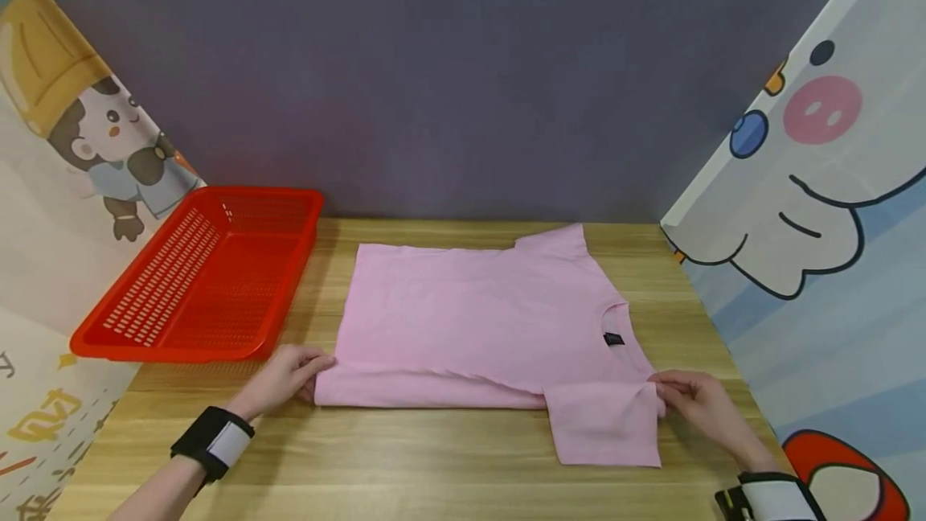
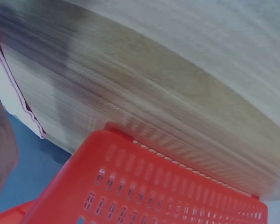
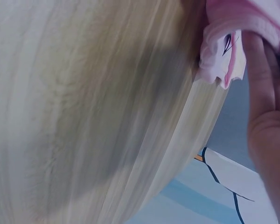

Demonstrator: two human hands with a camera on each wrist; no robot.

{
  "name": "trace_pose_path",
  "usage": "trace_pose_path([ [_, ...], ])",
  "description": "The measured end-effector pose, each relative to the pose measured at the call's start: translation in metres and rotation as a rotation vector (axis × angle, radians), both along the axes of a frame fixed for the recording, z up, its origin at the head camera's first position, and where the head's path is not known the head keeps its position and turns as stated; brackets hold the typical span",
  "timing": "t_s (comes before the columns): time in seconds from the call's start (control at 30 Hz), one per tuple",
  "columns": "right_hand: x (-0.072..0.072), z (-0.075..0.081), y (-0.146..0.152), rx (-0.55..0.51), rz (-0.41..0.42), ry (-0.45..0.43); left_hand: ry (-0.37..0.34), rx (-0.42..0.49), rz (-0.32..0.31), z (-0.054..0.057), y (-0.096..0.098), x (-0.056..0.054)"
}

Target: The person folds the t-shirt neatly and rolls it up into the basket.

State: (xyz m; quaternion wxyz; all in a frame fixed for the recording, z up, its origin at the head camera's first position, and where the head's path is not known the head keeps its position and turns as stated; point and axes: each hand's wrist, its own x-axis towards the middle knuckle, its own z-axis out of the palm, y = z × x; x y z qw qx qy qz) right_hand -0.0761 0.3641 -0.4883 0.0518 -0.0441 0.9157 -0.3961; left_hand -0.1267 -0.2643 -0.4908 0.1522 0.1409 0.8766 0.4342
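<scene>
The shirt (image 1: 470,312) is pinched at its hem (image 1: 345,320) by the left grip (image 1: 292,376), near its collar (image 1: 628,348) by the right grip (image 1: 690,400); its fold (image 1: 427,390) might be skewed by uneven pulling.

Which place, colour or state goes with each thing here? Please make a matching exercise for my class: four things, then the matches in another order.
Things:
1. basket
2. shirt
3. left hand
4. right hand

Matches:
A. pinches cloth near the collar
B. laid out on the table, near side folded over
C. red, with slotted walls
D. pinches a corner at the hem end

Pairs: 1-C, 2-B, 3-D, 4-A
</scene>
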Motion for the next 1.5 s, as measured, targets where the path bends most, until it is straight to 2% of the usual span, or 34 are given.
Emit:
trace_pose_path([
  [0.07,-0.003,-0.002,-0.002,0.027,-0.020,0.036,0.038,-0.061,0.047,0.000,0.003,-0.003],
  [0.17,-0.007,-0.005,-0.005,0.073,-0.035,0.106,0.132,-0.144,0.101,-0.001,0.007,-0.008],
  [0.3,-0.012,-0.007,-0.010,0.121,-0.049,0.194,0.286,-0.236,0.132,-0.004,0.011,-0.014],
  [0.4,-0.017,-0.008,-0.014,0.161,-0.066,0.201,0.340,-0.288,0.153,-0.005,0.013,-0.018],
  [0.57,-0.025,-0.007,-0.018,0.229,-0.112,0.155,0.332,-0.340,0.192,-0.008,0.016,-0.023],
  [0.83,-0.031,-0.012,-0.023,0.230,-0.164,0.154,0.373,-0.420,0.195,-0.013,0.022,-0.031],
  [1.0,-0.036,-0.018,-0.026,0.242,-0.193,0.117,0.328,-0.465,0.193,-0.014,0.026,-0.037],
  [1.13,-0.041,-0.022,-0.028,0.264,-0.206,0.129,0.281,-0.487,0.201,-0.015,0.027,-0.041],
  [1.3,-0.044,-0.024,-0.031,0.282,-0.228,0.135,0.281,-0.497,0.214,-0.017,0.028,-0.044],
  [1.5,-0.047,-0.024,-0.036,0.298,-0.280,0.062,0.276,-0.503,0.227,-0.019,0.030,-0.045],
])
